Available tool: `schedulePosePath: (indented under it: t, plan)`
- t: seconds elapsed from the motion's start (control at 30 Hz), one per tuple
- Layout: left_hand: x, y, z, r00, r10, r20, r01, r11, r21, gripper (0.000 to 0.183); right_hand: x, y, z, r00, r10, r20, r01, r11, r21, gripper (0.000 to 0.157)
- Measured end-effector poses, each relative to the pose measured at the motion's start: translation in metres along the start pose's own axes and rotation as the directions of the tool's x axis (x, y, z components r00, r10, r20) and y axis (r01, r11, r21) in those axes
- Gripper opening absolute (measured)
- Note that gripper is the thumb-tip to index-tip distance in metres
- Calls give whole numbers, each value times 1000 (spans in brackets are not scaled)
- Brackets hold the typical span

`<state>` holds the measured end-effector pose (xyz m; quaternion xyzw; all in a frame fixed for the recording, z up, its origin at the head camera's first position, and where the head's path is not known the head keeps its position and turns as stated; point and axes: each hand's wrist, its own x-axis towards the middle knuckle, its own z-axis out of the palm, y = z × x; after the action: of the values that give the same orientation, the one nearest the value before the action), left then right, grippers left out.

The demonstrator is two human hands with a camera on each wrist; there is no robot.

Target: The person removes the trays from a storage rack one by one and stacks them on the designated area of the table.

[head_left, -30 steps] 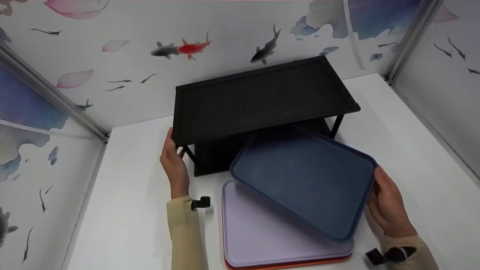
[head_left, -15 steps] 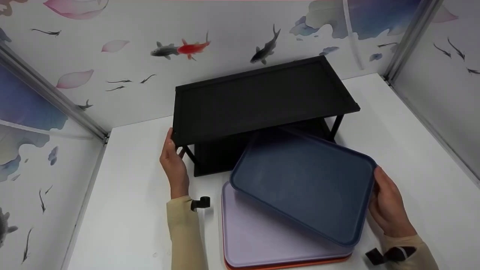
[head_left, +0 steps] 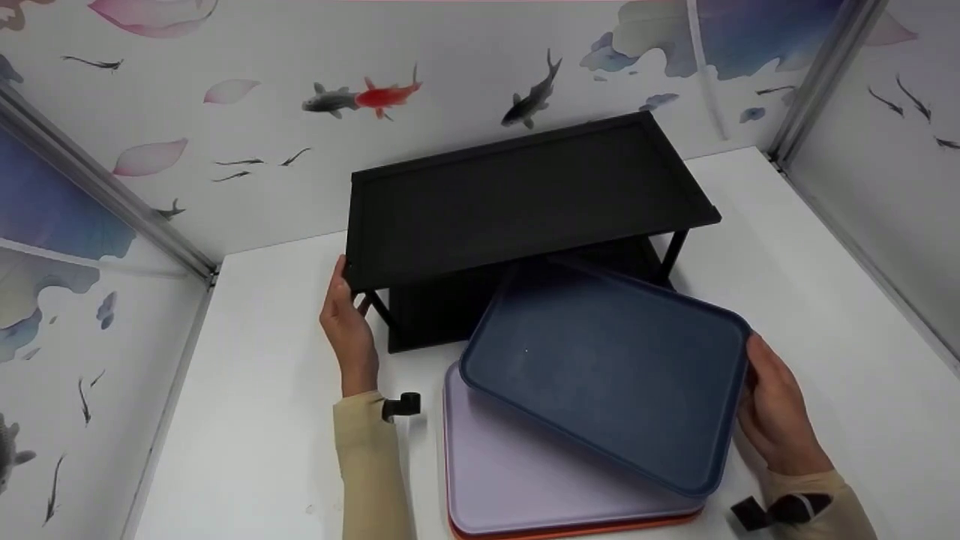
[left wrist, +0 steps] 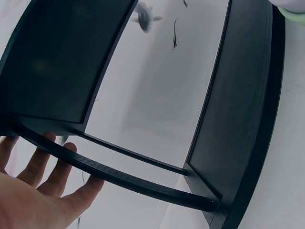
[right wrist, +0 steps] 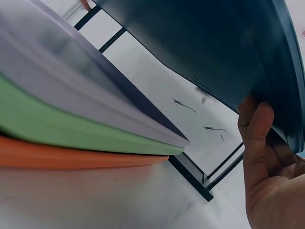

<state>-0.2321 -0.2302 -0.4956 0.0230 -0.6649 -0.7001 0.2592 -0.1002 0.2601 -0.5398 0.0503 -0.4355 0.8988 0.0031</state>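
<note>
A dark blue tray (head_left: 592, 375) is tilted, its far part under the top board of a black two-tier rack (head_left: 525, 202). My right hand (head_left: 780, 405) holds the tray by its right edge; in the right wrist view, fingers (right wrist: 257, 138) support its underside. My left hand (head_left: 349, 330) is at the rack's left front corner. In the left wrist view its fairly straight fingers (left wrist: 59, 174) touch the side bar (left wrist: 133, 186). Below the blue tray lies a stack: a lilac tray (head_left: 525, 472) on top, then a green tray (right wrist: 71, 121) and an orange tray (right wrist: 71, 155).
The rack stands on a white table (head_left: 255, 420) close to the back wall (head_left: 450, 45), which is printed with fish and petals. Side walls (head_left: 885, 187) rise left and right. The rack's lower shelf (head_left: 435, 315) is partly hidden by its top and the blue tray.
The blue tray has shifted slightly toward me and turned a little, its near corner lower in view. My right hand still holds it. The left hand and the rack have stayed put.
</note>
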Motion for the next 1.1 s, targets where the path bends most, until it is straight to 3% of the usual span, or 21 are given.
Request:
schedulePosePath:
  t: [0.6, 1.1]
  plan:
    - [0, -2, 0, 1000, 12, 3, -12, 1000, 11, 44, 0, -1, -1, 998, 48, -41, -51, 996, -73, 37]
    - [-1, -1, 0, 1000, 18, 13, -18, 1000, -10, 44, 3, 0, -2, 995, 98, 18, -96, 992, -86, 41]
